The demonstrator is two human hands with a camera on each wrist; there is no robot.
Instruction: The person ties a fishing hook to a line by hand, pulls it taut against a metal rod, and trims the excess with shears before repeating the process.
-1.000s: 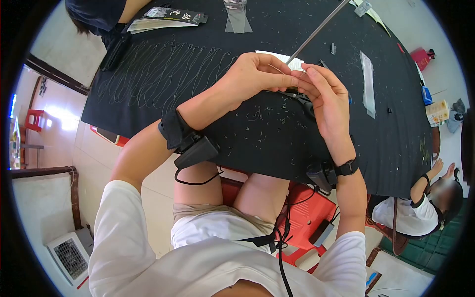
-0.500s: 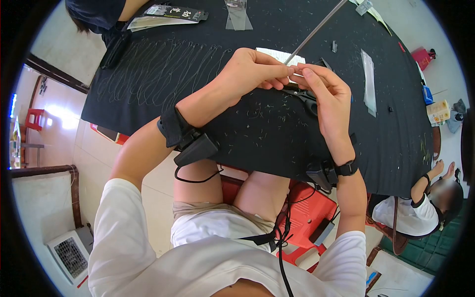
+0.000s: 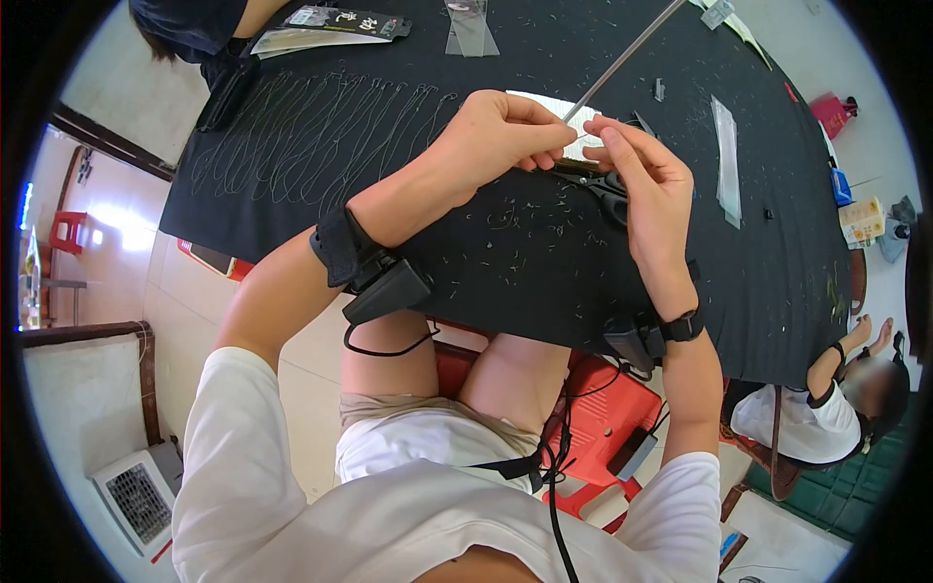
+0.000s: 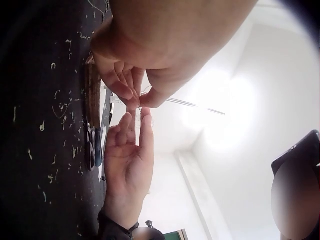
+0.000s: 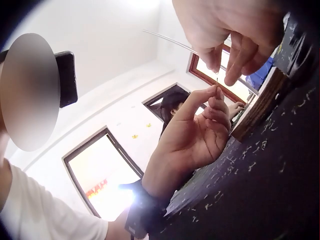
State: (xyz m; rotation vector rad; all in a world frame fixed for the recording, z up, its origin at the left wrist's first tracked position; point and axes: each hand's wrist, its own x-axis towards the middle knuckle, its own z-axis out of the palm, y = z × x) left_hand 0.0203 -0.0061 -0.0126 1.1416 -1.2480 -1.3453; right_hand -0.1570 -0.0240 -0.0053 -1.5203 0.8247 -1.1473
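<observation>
In the head view my left hand (image 3: 505,141) pinches a tiny, thin line (image 5: 217,80) between thumb and forefinger, right beside a slim metal rod (image 3: 622,63). The right hand (image 3: 649,189) faces it, thumb and forefinger close together at the line, other fingers extended. A small gap separates the two hands' fingertips. The rod slants up from a wooden block (image 5: 260,105), mostly hidden behind the hands in the head view. White paper (image 3: 554,107) lies under the fingertips, and black scissors (image 3: 607,199) lie beneath the right hand.
Looped thin lines (image 3: 321,136) are spread on the black tablecloth (image 3: 466,282) at left. Short clippings (image 3: 525,228) are scattered near the front. Beyond are a black package (image 3: 335,21) and clear plastic sleeves (image 3: 726,160). Other people sit at far left and right (image 3: 816,413).
My fingertips were together at the rod's lower end; the hands have since drawn apart slightly, the left moving a little left and the right a little right. More of the paper and scissors shows.
</observation>
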